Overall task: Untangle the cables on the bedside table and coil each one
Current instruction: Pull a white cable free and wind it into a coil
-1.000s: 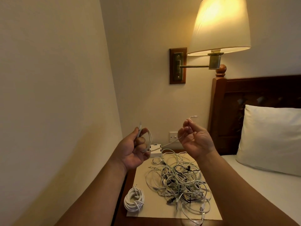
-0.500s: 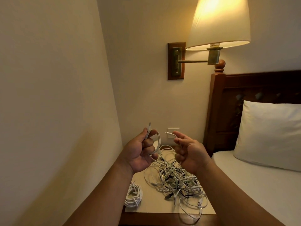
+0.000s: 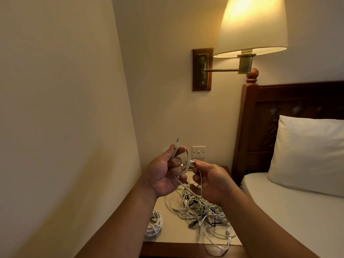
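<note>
Right hand (image 3: 210, 183) has closed in, pinching the cable (image 3: 189, 157) the left hand (image 3: 163, 175) grips.

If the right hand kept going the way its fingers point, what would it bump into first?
Probably the loop of white cable held by the left hand, close beside the right hand; depth is unclear.

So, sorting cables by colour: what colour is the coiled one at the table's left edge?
White; the coiled cable shows best in the head view.
</note>
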